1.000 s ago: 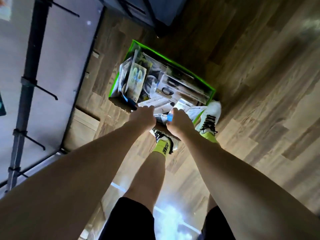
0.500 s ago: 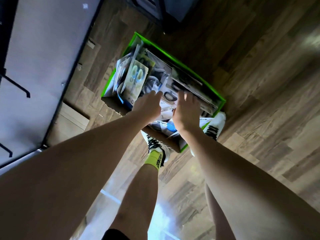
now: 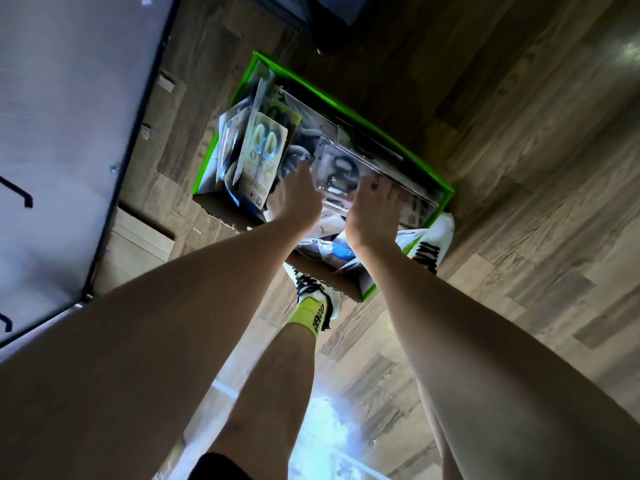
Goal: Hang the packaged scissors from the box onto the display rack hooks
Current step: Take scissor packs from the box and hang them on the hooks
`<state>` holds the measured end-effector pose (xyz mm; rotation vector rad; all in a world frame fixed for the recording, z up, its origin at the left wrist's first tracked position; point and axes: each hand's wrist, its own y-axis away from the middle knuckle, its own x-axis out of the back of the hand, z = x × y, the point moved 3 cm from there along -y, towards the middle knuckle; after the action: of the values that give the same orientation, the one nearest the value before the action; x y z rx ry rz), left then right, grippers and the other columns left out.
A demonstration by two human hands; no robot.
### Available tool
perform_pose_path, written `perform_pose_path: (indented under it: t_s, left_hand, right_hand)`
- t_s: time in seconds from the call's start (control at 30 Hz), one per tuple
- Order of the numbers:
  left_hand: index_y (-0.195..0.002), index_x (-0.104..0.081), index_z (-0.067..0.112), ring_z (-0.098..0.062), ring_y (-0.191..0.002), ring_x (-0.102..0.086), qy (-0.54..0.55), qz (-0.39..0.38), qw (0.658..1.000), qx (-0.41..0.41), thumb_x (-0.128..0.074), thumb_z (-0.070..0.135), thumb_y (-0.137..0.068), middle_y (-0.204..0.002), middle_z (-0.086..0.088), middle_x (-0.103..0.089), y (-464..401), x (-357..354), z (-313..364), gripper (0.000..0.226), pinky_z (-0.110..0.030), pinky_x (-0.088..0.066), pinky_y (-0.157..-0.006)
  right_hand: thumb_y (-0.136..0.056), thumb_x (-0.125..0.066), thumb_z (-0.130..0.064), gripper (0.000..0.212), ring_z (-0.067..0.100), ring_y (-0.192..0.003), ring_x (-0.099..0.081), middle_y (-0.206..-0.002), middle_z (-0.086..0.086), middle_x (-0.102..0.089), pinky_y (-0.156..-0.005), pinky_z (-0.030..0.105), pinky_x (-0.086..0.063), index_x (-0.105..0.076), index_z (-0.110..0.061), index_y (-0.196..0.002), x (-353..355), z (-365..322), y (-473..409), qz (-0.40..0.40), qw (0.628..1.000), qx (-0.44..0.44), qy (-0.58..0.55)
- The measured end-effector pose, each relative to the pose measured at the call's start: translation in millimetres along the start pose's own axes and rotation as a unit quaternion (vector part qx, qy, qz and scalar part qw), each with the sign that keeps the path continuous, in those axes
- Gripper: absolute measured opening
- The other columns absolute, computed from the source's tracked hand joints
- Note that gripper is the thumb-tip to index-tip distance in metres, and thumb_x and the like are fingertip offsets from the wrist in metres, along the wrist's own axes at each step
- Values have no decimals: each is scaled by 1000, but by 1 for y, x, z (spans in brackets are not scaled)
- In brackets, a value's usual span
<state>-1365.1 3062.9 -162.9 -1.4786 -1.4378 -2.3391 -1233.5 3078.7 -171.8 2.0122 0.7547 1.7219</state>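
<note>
- Since a second ago, both my hands have reached from the near edge of the box (image 3: 408, 147) deeper in among the packages.
- Left hand (image 3: 294, 202): fingers dip behind a clear pack; grip cannot be told.
- Right hand (image 3: 372, 216): fingers spread and relaxed, touching the clear scissors pack (image 3: 341, 168).
- Yellow-carded scissors pack (image 3: 263, 157): upright at the box's left end.
- Floor (image 3: 519, 168): wood-look planks, box resting on it by my white shoes (image 3: 433, 244).
- Display rack panel (image 3: 69, 116): pale, left, black hooks (image 3: 20, 192).
</note>
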Motion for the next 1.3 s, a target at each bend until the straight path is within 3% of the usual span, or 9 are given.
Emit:
perform_pose_path:
  t_s: [0.17,0.27,0.47,0.6,0.8,0.93,1.1,1.2,1.3]
  left_hand:
    - [-121,-38,22,-23,-72,-59,22,-56,994,87,-63,11,-84,-89,-2,-63,10,8,-27,46,-31,-42,-51]
    - [-109,-49,20,-28,-87,-61,51,-90,989,110,-69,19,-83,-96,-4,-63,12,14,-46,33,-39,-54,-70]
    - [-118,-54,21,-30,-99,-61,93,-54,977,184,-68,29,-82,-110,-7,-65,9,28,-77,40,-29,-45,-72]
    - [-123,-52,18,-31,-110,-57,99,-36,975,195,-71,27,-83,-118,-8,-62,1,34,-88,45,-32,-44,-79]
    - [-114,-56,14,-19,-95,-55,160,-27,975,153,-76,21,-78,-109,-1,-62,-2,31,-95,41,-28,-44,-76]
    - [-104,-57,12,-28,-91,-65,266,-46,955,126,-83,10,-68,-97,-4,-65,2,33,-98,44,-46,-57,-81]
    - [-123,-42,38,-27,-93,-62,337,-100,932,92,-71,-6,-71,-111,-4,-59,9,48,-84,74,-32,-53,-60]
    - [-115,-45,40,-29,-89,-62,323,-91,938,90,-69,3,-74,-106,-5,-60,13,63,-73,60,-29,-50,-56]
    - [-116,-50,34,-26,-87,-64,319,-93,939,89,-72,12,-78,-109,-8,-64,22,75,-68,49,-35,-53,-64]
  right_hand:
    - [-88,-54,-5,34,38,-132,-38,-145,20,-39,-115,50,-22,-55,-15,-121,-3,-8,14,-38,999,22,-9]
    - [-88,-57,-7,34,33,-135,-36,-151,13,-30,-116,51,-22,-56,-17,-120,-2,-16,15,-70,996,57,-27]
    - [-87,-58,0,44,30,-113,-52,-140,11,-40,-94,40,-45,-49,-11,-128,5,-38,6,-42,987,107,-110]
    - [-89,-55,0,57,36,-134,-37,-150,17,-33,-104,43,-38,-37,-11,-142,0,-32,-6,-30,997,52,-37]
    - [-98,-44,-9,56,43,-132,-37,-151,27,-25,-102,52,-41,-22,-14,-149,-12,-19,-17,-82,995,-49,7]
    - [-95,-53,-12,57,38,-131,-38,-148,21,-34,-96,44,-43,-29,-10,-147,-16,-9,-23,-76,995,-50,41]
    - [-87,-68,-40,61,37,-128,-39,-142,19,-40,-100,45,-39,-45,-11,-136,-6,4,-15,-113,986,-51,109]
    - [-93,-59,-23,67,40,-130,-41,-147,20,-38,-103,49,-39,-27,-6,-149,4,7,-2,-133,984,-81,82]
    - [-91,-49,-9,56,40,-127,-47,-142,19,-47,-103,52,-40,-34,-8,-145,20,6,6,-116,988,-65,80]
